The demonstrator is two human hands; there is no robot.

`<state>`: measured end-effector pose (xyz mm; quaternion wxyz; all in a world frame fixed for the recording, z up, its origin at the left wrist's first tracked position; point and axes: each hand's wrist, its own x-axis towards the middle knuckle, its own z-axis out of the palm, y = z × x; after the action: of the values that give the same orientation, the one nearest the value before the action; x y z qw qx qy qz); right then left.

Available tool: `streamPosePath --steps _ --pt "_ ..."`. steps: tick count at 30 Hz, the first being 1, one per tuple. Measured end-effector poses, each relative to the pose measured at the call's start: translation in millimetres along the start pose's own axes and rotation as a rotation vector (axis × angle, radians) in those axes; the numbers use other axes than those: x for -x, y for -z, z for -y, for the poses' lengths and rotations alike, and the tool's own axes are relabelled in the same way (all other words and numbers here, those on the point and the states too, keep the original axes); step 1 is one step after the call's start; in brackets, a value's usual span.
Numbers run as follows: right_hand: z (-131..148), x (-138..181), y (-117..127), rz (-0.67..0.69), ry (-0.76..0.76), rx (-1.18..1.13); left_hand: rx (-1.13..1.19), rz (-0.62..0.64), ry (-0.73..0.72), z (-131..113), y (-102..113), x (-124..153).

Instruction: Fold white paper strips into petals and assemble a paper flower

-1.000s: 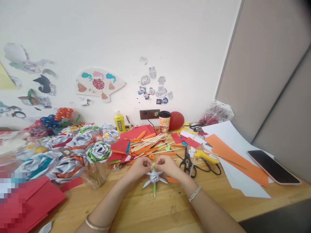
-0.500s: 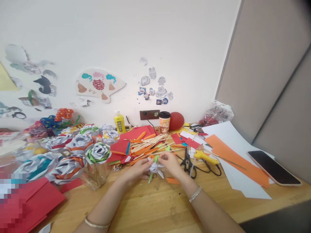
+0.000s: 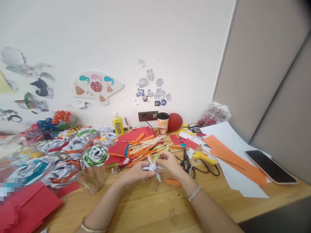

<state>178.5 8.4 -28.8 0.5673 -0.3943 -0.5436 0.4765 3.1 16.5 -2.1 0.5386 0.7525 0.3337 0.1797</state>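
Observation:
Between my two hands is a small white paper flower (image 3: 153,166) with pointed white strips and bits of green. My left hand (image 3: 139,172) grips it from the left, thumb on its lower side and the other fingers partly hidden behind. My right hand (image 3: 168,162) pinches a green paper piece (image 3: 155,158) at the flower's upper right. An orange paper scrap (image 3: 172,182) lies just below my right hand. Black scissors (image 3: 186,161) and a yellow glue gun (image 3: 205,158) lie to its right.
Finished paper flowers (image 3: 96,155) stand at left, beside red paper (image 3: 36,207). Wooden sticks (image 3: 145,144) lie on red and orange paper behind my hands. A lidded cup (image 3: 163,124), a yellow bottle (image 3: 118,124) and a red balloon (image 3: 175,122) line the wall. A phone (image 3: 270,166) lies right.
My left thumb has moved down to the flower's lower side, and the flower has turned a little in my hands. My right fingers stay at the green piece. The view has shifted slightly.

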Motion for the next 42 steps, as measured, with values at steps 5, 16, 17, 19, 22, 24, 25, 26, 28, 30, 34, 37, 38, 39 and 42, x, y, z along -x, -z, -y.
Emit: streamPosePath --steps 5,16,17,19,22,24,25,26,28,30,34,37,38,39,42 --pt "4.4 3.4 0.2 0.018 -0.018 0.014 0.035 0.022 0.006 0.7 0.7 2.6" --pt "1.8 3.2 -2.8 -0.028 0.017 0.258 0.009 -0.045 0.053 3.2 -0.4 0.1" --pt "1.5 3.8 -3.5 -0.046 0.028 0.288 0.004 -0.044 0.053 3.4 -0.5 0.0" --pt "0.9 5.0 -5.6 -0.082 0.052 0.344 -0.010 -0.042 0.044 3.9 -0.5 -0.4" --pt "1.2 6.2 -8.9 -0.117 0.079 0.387 -0.018 -0.045 0.030 3.5 -1.0 -0.9" --pt "2.3 6.3 -10.4 -0.105 0.083 0.377 -0.017 -0.066 0.030 2.0 -2.3 -0.9" --pt "3.0 6.3 -10.7 -0.092 0.081 0.365 -0.006 -0.095 0.032 1.1 -3.3 -0.8" --pt "3.6 6.2 -10.8 -0.076 0.077 0.351 0.014 -0.137 0.034 0.2 -4.5 -0.6" --pt "4.8 5.9 -10.3 -0.048 0.075 0.331 0.076 -0.238 0.036 -1.0 -7.1 -0.2" --pt "5.9 5.9 -9.4 -0.047 0.099 0.362 0.139 -0.316 0.039 -1.2 -8.9 -0.1" --pt "8.3 7.3 -7.3 -0.067 0.232 0.581 0.162 -0.305 0.038 1.2 -10.0 -0.8" --pt "10.1 8.6 -5.9 -0.030 0.339 0.721 0.242 -0.308 0.022 3.2 -13.1 -1.4" --pt "10.6 8.9 -5.4 -0.016 0.368 0.757 0.301 -0.317 0.011 3.5 -14.8 -1.6" --pt "11.0 9.1 -4.8 -0.004 0.389 0.786 0.365 -0.319 -0.002 3.6 -16.5 -2.0" --pt "12.3 9.1 -3.3 0.003 0.409 0.809 0.520 -0.293 -0.038 1.8 -19.2 -2.9"
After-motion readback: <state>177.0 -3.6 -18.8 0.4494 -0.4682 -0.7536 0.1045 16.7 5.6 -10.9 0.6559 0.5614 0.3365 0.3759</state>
